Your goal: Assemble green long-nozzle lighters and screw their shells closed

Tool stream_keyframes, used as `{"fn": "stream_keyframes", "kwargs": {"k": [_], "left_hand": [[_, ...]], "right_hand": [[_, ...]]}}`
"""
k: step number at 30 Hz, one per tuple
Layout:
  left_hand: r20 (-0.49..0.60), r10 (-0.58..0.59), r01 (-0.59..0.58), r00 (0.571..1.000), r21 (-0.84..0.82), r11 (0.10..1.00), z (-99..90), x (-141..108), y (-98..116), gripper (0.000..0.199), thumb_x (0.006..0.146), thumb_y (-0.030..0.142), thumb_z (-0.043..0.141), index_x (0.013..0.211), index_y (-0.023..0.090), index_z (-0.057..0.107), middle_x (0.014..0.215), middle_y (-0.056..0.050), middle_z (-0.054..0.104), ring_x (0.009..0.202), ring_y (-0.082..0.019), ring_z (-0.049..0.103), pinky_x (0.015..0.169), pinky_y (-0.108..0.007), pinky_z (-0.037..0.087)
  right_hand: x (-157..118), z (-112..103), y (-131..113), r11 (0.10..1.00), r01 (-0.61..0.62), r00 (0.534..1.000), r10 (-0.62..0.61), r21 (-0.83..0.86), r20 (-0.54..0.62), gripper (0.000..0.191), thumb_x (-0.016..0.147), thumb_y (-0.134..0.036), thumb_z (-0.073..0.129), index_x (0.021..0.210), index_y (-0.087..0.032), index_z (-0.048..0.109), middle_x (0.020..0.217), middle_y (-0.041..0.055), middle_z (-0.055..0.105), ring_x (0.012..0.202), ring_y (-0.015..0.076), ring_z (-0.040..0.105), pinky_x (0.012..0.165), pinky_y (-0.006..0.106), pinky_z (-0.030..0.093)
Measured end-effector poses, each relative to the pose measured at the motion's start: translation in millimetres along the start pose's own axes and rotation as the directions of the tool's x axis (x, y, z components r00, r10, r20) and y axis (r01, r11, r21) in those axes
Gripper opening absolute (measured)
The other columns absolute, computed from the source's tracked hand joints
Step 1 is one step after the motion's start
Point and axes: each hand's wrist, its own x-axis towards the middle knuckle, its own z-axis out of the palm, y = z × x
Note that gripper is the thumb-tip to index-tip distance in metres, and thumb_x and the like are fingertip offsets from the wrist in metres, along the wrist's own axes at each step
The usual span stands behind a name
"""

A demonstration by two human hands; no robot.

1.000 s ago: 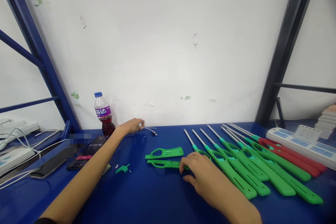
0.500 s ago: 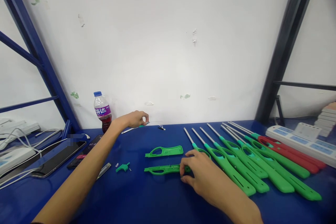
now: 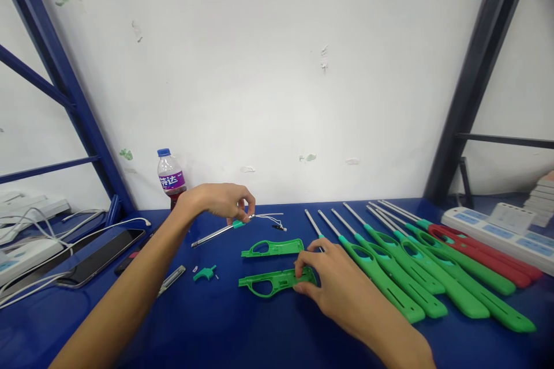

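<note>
My left hand (image 3: 234, 203) pinches a metal lighter tube (image 3: 214, 236) by its teal collar, above the blue tabletop. Thin white wires with a small black piece (image 3: 277, 227) trail from its right end. Fingers of my right hand (image 3: 318, 271) close on the right end of a green half-shell (image 3: 270, 283), whose hollow inside faces up. Just behind it lies a second green half-shell (image 3: 272, 248). A teal trigger piece (image 3: 205, 273) rests to the left, with tiny parts beside it.
Several green lighters (image 3: 389, 282) and red ones (image 3: 480, 251) lie in a row at the right, before a white power strip (image 3: 497, 236). At the left are a bottle (image 3: 172, 176), a phone (image 3: 101, 258), white cables and a slim metal tool (image 3: 171, 280).
My left hand has brought the tube and its wires right and toward me. The front half-shell has tilted in my right hand's grip, its loop now showing wider.
</note>
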Motion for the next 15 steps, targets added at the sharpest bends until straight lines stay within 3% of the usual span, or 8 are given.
{"fn": "stream_keyframes", "kwargs": {"k": [5,8,11,15], "left_hand": [[0.008,-0.013,0.013,1.0,-0.002,1.0,-0.5,-5,6,0.024,0.104,0.034,0.07,0.118,0.015,0.07,0.112,-0.006,0.073,0.093,-0.021,0.073,0.083,-0.04,0.063],[0.006,-0.016,0.016,1.0,0.015,1.0,-1.6,-7,10,0.023,0.103,0.033,0.07,0.117,0.015,0.07,0.111,-0.006,0.074,0.091,-0.02,0.073,0.083,-0.04,0.063],[0.008,-0.012,0.012,1.0,0.028,1.0,-2.4,-8,12,0.022,0.103,0.032,0.071,0.116,0.015,0.071,0.111,-0.006,0.074,0.091,-0.02,0.073,0.084,-0.04,0.063],[0.029,0.004,-0.005,1.0,0.032,0.999,-1.9,-7,12,0.022,0.104,0.034,0.07,0.116,0.015,0.07,0.11,-0.006,0.074,0.09,-0.02,0.073,0.083,-0.04,0.063]], "right_hand": [[2,0,1,1.0,-0.015,1.0,0.015,-0.01,-0.017,0.004,0.094,-0.028,0.077,0.095,-0.025,0.075,0.136,0.0127,0.069,0.155,0.0337,0.039,0.117,0.045,0.039],[2,3,3,1.0,-0.005,1.0,0.005,-0.006,-0.007,0.009,0.092,-0.032,0.08,0.092,-0.025,0.074,0.133,0.0114,0.072,0.16,0.0337,0.032,0.12,0.047,0.037],[1,6,5,1.0,0.019,0.999,-0.019,-0.002,0.028,0.008,0.091,-0.027,0.08,0.097,-0.026,0.074,0.13,0.0099,0.074,0.159,0.0337,0.034,0.119,0.047,0.037],[1,9,9,0.999,0.048,0.996,-0.047,-0.006,0.07,0.022,0.092,-0.008,0.068,0.103,-0.025,0.075,0.124,0.0093,0.074,0.15,0.031,0.046,0.115,0.043,0.038]]}}
